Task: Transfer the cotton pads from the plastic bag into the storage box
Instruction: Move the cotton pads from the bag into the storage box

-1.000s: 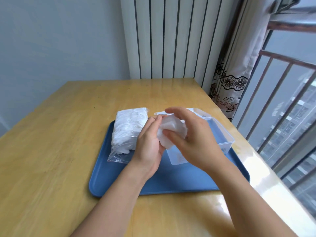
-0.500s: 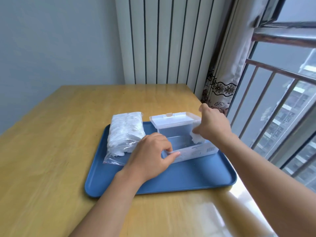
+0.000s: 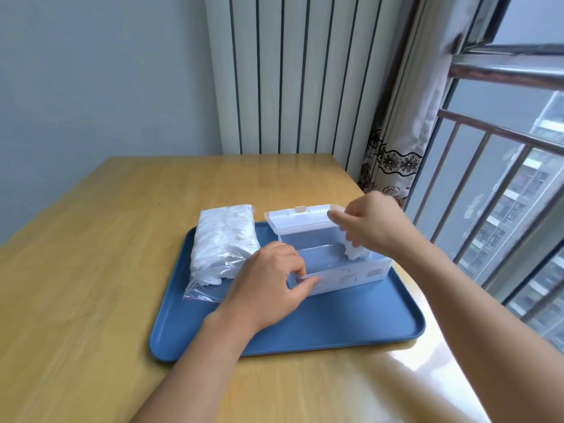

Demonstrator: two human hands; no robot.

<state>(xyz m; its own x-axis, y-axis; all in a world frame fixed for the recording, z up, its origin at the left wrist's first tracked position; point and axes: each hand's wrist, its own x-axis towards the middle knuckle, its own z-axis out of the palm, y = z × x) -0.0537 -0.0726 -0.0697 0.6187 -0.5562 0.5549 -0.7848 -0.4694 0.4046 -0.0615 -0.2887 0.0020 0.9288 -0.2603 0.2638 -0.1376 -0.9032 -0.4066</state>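
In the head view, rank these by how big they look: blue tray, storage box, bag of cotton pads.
1. Blue tray, clearly the largest.
2 and 3. Storage box and bag of cotton pads: they look about alike, and hands hide part of the box, so I won't rank them.

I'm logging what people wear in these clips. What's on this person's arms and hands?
Nothing that shows: the left hand and right hand are bare, no gloves, rings, watch or bracelets. Both forearms are uncovered up to the picture's edge, with no sleeve in view.

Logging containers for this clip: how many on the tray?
2: the plastic bag of cotton pads on the tray's left, the open storage box on its right.
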